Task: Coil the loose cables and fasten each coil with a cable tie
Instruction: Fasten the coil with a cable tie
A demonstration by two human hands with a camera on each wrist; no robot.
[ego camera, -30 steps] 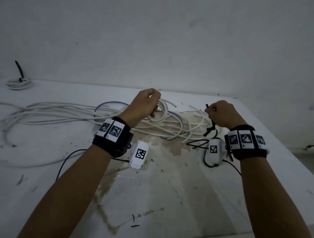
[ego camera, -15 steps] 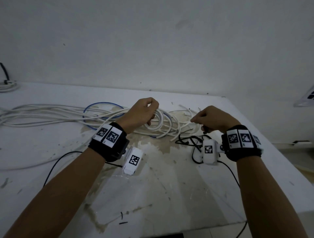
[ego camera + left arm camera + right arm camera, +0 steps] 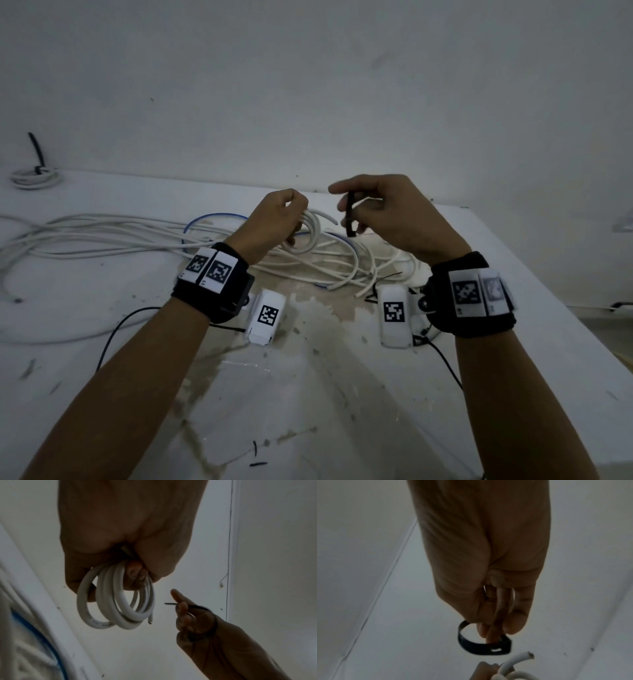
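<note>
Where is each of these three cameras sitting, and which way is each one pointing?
Head: worn on the head, looking forward and down over the table; both forearms, left hand and right hand show.
Left wrist: looks along the left hand at the white cable coil it grips.
Right wrist: looks along the right hand at the black cable tie it holds.
Shared: all three show coil and tie.

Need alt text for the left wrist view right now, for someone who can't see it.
The left hand grips a small coil of white cable, its cut end hanging free at the bottom. Beside it, apart from the coil, the right hand holds a curled black cable tie, tip pointing toward the coil.
</note>
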